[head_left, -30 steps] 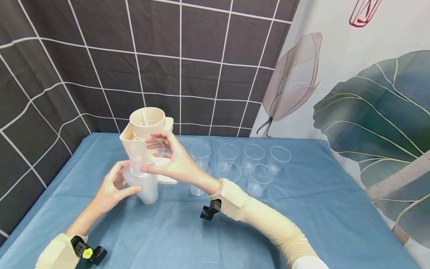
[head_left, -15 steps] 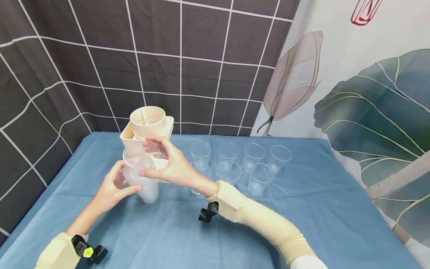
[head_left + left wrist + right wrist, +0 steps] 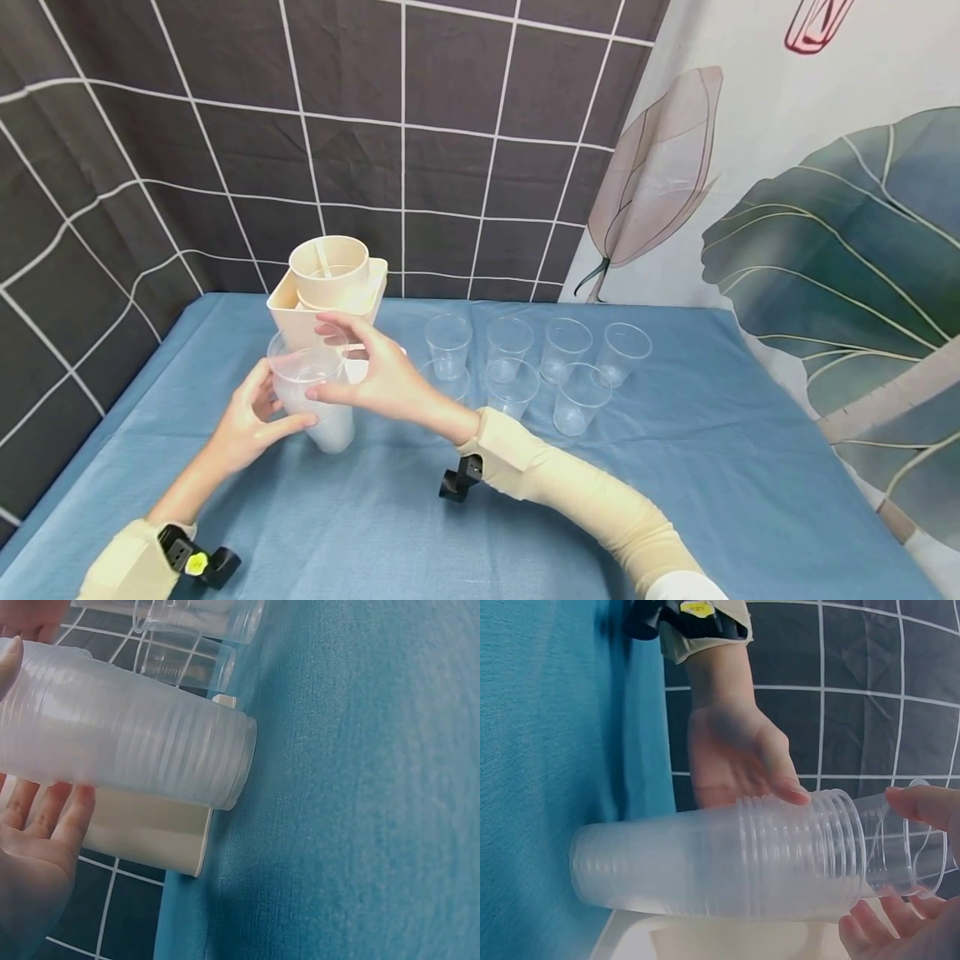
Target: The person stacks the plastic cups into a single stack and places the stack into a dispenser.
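A tall stack of clear plastic cups (image 3: 330,432) stands upright on the blue cloth at the left. My left hand (image 3: 243,423) grips it, thumb on the near side and fingers behind. My right hand (image 3: 386,377) holds one plastic cup (image 3: 889,844) between thumb and fingers at the top of the stack. That cup's lower part sits inside the stack's mouth, and its rim stands above the others in the right wrist view. In the left wrist view, the stack's base (image 3: 236,761) meets the cloth, with fingers (image 3: 71,814) spread along its side.
Behind the stack is a beige container (image 3: 285,304) with a round holder (image 3: 330,283) on top. Right of my hands, single clear cups stand in two rows, among them a back cup (image 3: 624,350) and a front cup (image 3: 581,404). A dark tiled curtain (image 3: 450,167) hangs behind.
My right hand has come down and slightly left, lowering its cup into the top of the stack. My left hand stays on the stack.
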`<state>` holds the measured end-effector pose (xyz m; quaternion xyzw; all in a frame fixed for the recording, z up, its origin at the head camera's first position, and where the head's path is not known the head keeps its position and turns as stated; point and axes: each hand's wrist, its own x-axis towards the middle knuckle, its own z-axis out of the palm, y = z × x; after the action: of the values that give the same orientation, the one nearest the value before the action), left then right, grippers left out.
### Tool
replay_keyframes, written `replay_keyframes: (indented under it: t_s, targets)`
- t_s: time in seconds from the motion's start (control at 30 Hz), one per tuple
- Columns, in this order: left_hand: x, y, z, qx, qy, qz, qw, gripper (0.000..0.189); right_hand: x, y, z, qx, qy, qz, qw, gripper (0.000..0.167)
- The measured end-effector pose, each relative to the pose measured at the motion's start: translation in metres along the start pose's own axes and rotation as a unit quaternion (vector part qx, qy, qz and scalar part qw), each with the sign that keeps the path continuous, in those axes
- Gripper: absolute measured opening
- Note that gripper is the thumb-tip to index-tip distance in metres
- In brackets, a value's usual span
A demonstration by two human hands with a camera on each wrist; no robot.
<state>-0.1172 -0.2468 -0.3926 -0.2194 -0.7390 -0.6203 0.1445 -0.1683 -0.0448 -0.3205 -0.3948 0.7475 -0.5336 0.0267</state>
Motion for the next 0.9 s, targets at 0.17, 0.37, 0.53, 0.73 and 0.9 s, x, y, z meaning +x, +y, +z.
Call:
replay_keyframes:
  t_s: [0.17, 0.37, 0.53, 0.73, 0.9]
  targets:
    - [-0.0001, 0.0000, -0.0004, -0.008, -0.002, 0.005, 1.0000, 0.077, 0.0002, 0.0006, 0.0027, 0.002, -0.005, -0.001, 1.0000, 0.076]
    - [-0.0003, 0.0003, 0.0000, -0.024, -0.003, 0.013, 0.9996, 0.074, -0.0006, -0.0003, 0.0056, 0.011, -0.013, -0.002, 0.9998, 0.076]
    - [-0.0005, 0.0012, 0.0002, -0.024, -0.002, 0.014, 0.9996, 0.075, -0.0013, 0.0005, 0.0076, 0.007, -0.021, 0.001, 0.9998, 0.075]
    - [-0.0008, 0.0005, 0.0007, -0.039, 0.000, 0.018, 0.9991, 0.076, -0.0013, 0.0014, 0.0094, -0.004, -0.038, 0.027, 0.9989, 0.076]
    - [-0.0007, -0.0002, 0.0006, -0.048, 0.000, 0.018, 0.9987, 0.075, -0.0011, 0.0014, 0.0103, -0.011, -0.043, 0.033, 0.9984, 0.076]
